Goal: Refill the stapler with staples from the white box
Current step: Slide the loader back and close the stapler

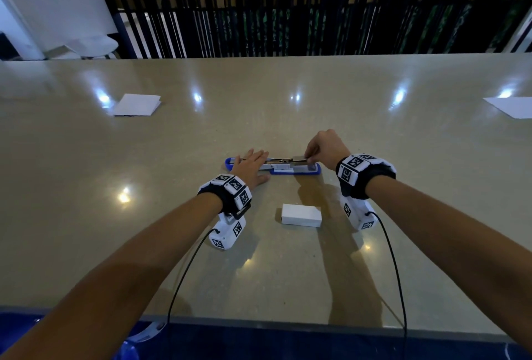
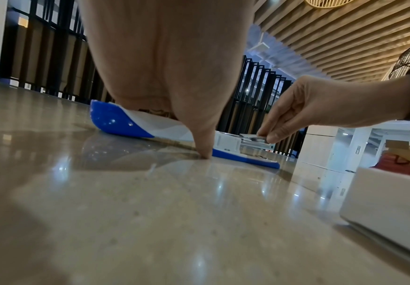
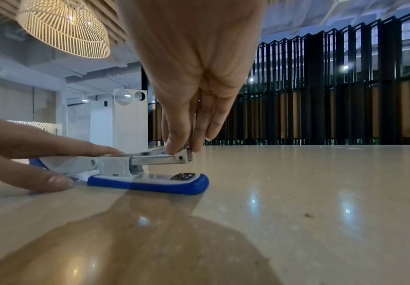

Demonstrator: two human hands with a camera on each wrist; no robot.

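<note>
The blue and white stapler [image 1: 305, 171] lies opened out flat in the middle of the table, lid folded back to the left. My left hand [image 1: 250, 164] presses flat on the lid [image 2: 116, 121] with straight fingers, thumb tip on the table. My right hand [image 1: 313, 152] pinches a silvery staple strip [image 1: 299, 158] between thumb and fingers, at the front end of the metal magazine [image 3: 157, 159]. From the right wrist, the fingertips [image 3: 174, 148] sit on top of that end, above the blue base [image 3: 155, 184]. The white box [image 1: 300, 215] lies closed, nearer to me between my wrists.
A folded white paper [image 1: 136, 104] lies far left and another sheet [image 1: 509, 106] at the right edge. The beige table [image 1: 86, 172] runs wide around the stapler, its near edge [image 1: 259, 322] close to my body. Black cables trail from both wrist cameras.
</note>
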